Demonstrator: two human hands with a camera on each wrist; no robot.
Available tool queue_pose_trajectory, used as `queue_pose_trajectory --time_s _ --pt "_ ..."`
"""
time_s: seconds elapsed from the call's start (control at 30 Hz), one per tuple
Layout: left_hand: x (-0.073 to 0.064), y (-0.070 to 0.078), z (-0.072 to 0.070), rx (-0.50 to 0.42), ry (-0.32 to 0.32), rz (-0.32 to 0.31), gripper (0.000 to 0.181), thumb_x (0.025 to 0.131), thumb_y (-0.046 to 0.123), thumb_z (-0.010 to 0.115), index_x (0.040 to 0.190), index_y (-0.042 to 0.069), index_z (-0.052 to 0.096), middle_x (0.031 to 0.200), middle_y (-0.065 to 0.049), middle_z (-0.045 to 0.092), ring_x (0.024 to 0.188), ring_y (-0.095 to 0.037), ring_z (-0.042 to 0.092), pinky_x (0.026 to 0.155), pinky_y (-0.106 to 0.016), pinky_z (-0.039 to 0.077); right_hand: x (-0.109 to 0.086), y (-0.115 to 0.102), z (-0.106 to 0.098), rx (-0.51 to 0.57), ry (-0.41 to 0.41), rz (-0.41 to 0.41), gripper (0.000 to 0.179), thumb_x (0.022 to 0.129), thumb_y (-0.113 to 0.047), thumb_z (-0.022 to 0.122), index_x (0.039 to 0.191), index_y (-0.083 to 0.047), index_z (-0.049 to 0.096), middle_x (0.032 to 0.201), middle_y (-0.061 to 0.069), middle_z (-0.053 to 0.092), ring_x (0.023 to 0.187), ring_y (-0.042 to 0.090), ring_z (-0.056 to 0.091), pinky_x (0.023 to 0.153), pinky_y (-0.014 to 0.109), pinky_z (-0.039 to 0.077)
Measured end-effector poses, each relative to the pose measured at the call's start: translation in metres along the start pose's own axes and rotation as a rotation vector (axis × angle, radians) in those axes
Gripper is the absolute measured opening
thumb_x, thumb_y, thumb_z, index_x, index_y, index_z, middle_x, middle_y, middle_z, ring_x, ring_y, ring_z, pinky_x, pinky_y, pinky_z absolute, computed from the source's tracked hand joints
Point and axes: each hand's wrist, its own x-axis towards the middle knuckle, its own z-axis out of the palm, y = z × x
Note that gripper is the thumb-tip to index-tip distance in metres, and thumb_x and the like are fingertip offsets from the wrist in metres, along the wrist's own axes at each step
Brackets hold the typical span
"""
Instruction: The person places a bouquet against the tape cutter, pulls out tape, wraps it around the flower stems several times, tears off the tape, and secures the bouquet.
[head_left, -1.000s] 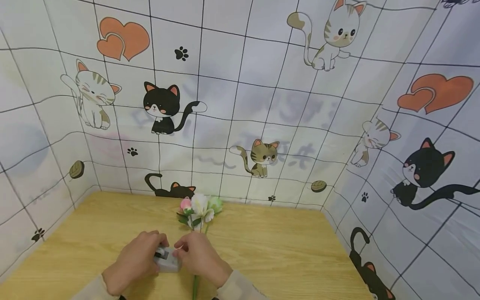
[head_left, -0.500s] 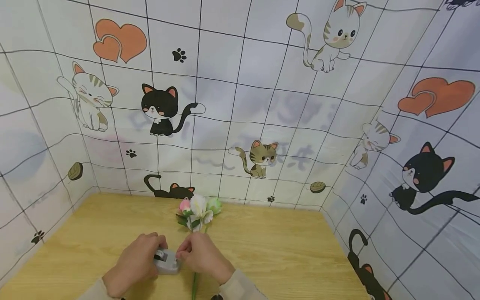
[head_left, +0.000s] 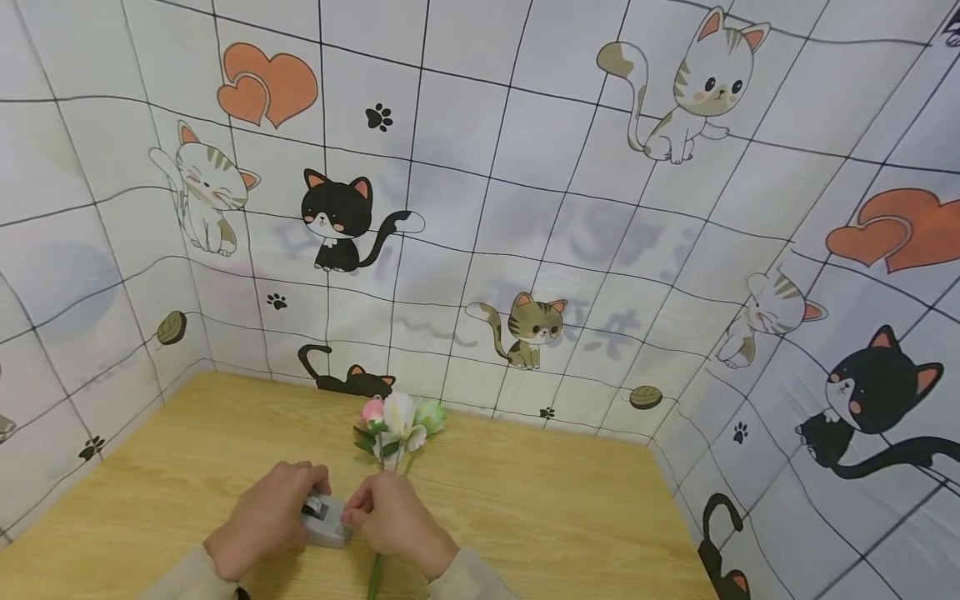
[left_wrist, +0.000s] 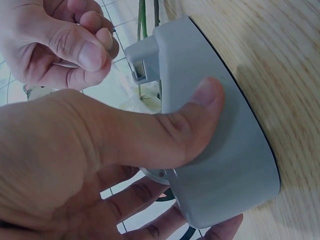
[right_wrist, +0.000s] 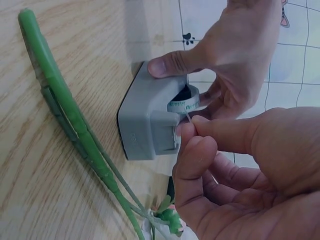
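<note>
A grey tape dispenser stands on the wooden tabletop. My left hand grips it, thumb pressed on one side in the left wrist view and fingers round the other. Its roll of clear tape has green print and sits close to the left fingers. My right hand is at the dispenser's cutter end, thumb and index finger pinching a thin end of tape that leads off the roll. Under the right forearm side run green flower stems, passing beside the dispenser.
Artificial flowers, pink, white and pale green, lie beyond the hands toward the back of the wooden table. A cloth wall with cat prints and grid lines rises behind and at both sides.
The head view has turned slightly. My right thumb and fingers have drawn together and moved a little nearer me at the dispenser's cutter end. The left hand keeps its grip.
</note>
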Motion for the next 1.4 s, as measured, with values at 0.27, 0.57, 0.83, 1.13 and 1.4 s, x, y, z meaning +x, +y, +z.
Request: queue_pose_trajectory --time_s 0.27,0.57,0.83,1.13,1.4 --pt "0.002 -0.003 0.001 -0.004 0.008 -0.025 0.064 0.050 -0.016 0.104 0.091 0.020 0.071 0.091 0.007 0.071 0.088 -0.014 0.059 0.078 -0.039 0.060 0.006 -0.002 0.001 0.010 0.002 -0.021 0.016 0.102 -0.006 0.088 0.086 -0.008 0.084 0.072 -0.008 0.071 0.061 -0.001 0.054 0.055 0.019 0.043" --pt "0.007 0.002 0.003 0.007 -0.059 -0.013 0.064 0.051 -0.011 0.106 0.092 0.021 0.069 0.091 0.006 0.067 0.088 -0.018 0.055 0.077 -0.040 0.058 0.003 0.004 -0.004 -0.005 -0.023 -0.016 0.015 0.101 -0.004 0.087 0.087 -0.006 0.083 0.073 -0.008 0.070 0.064 -0.001 0.052 0.057 0.019 0.043" --pt "0.007 0.000 -0.002 -0.059 -0.169 -0.004 0.060 0.055 -0.010 0.103 0.090 0.024 0.069 0.089 0.008 0.065 0.085 -0.019 0.055 0.071 -0.033 0.053 -0.003 0.000 -0.001 0.018 -0.046 0.043 0.016 0.101 -0.004 0.088 0.085 -0.005 0.084 0.073 -0.005 0.075 0.064 0.001 0.054 0.061 0.019 0.047" --pt "-0.005 0.001 -0.006 0.013 -0.083 -0.048 0.063 0.051 -0.014 0.101 0.086 0.025 0.066 0.086 0.009 0.063 0.084 -0.018 0.053 0.067 -0.035 0.050 -0.003 -0.005 0.002 -0.019 -0.050 -0.005 0.013 0.102 -0.004 0.085 0.089 -0.009 0.083 0.077 -0.010 0.071 0.067 -0.002 0.055 0.061 0.018 0.048" --pt "0.001 0.007 -0.007 -0.003 -0.058 -0.052 0.061 0.051 -0.018 0.098 0.085 0.022 0.067 0.087 0.005 0.065 0.086 -0.018 0.056 0.067 -0.038 0.052 -0.003 -0.006 -0.009 -0.063 -0.031 -0.013 0.013 0.103 -0.005 0.086 0.090 -0.008 0.083 0.079 -0.010 0.072 0.067 -0.001 0.054 0.060 0.018 0.046"
